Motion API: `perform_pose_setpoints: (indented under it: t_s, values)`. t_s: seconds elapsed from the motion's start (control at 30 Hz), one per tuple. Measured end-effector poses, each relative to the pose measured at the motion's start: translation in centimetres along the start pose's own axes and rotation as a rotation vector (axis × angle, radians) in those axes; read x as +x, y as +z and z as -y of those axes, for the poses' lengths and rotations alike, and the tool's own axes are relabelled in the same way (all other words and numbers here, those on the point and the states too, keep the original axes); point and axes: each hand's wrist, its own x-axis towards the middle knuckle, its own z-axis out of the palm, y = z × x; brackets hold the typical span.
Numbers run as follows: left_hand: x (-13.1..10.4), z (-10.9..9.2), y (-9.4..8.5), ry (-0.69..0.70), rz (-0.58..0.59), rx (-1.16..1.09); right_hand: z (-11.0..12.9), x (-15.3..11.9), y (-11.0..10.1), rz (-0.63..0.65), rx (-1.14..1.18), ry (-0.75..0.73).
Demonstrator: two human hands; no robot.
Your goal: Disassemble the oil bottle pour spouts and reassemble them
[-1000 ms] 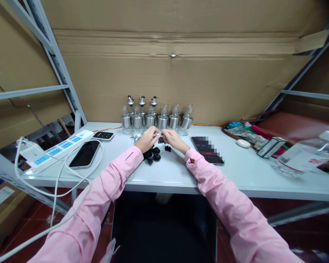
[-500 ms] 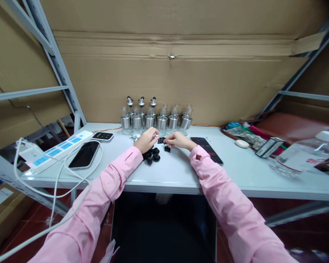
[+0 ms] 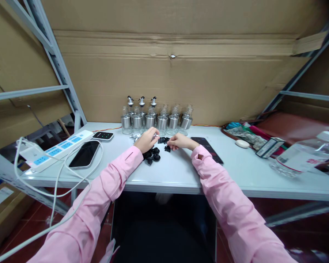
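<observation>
My left hand (image 3: pixel 147 141) is closed around a small silvery piece (image 3: pixel 155 136), mostly hidden by the fingers. Below that hand lies a heap of round black stopper-like parts (image 3: pixel 154 155). My right hand (image 3: pixel 179 141) has its thumb and fingers pinched together at a small cluster of tiny black parts (image 3: pixel 167 149); what they hold, if anything, is too small to make out. Between the hands is a row of small black parts (image 3: pixel 162 140). Behind stand several glass bottles (image 3: pixel 162 122) with silver bands, three of them topped with silver-and-black pourers (image 3: pixel 142 101).
To the left lie a power strip (image 3: pixel 63 150), a phone (image 3: pixel 84 155) with white cables, and a small device (image 3: pixel 103 136). A dark tablet-like device (image 3: pixel 208 149) is beside my right wrist. Farther right are a white oval object (image 3: pixel 242 144), a small box (image 3: pixel 270 147) and a plastic bottle (image 3: pixel 304 155).
My right hand has shifted slightly toward me, from the row of small black parts to the nearer cluster. My left hand stays in place with its silvery piece.
</observation>
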Motion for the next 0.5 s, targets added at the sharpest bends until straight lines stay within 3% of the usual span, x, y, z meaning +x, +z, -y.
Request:
perform_pose_setpoints:
  t_s: [0.17,0.37,0.5]
  values:
    - [0.1,-0.3,-0.3,-0.029,-0.004,0.063,0.2,-0.2,0.0,-0.006,-0.094,-0.051]
    - [0.2,-0.8,-0.9,-0.041,-0.079,0.183,0.5,0.0,0.4,-0.204,-0.217,-0.19]
    - [0.1,-0.7,-0.8,-0.057,-0.108,0.139,0.8,0.1,1.0,-0.098,-0.265,-0.277]
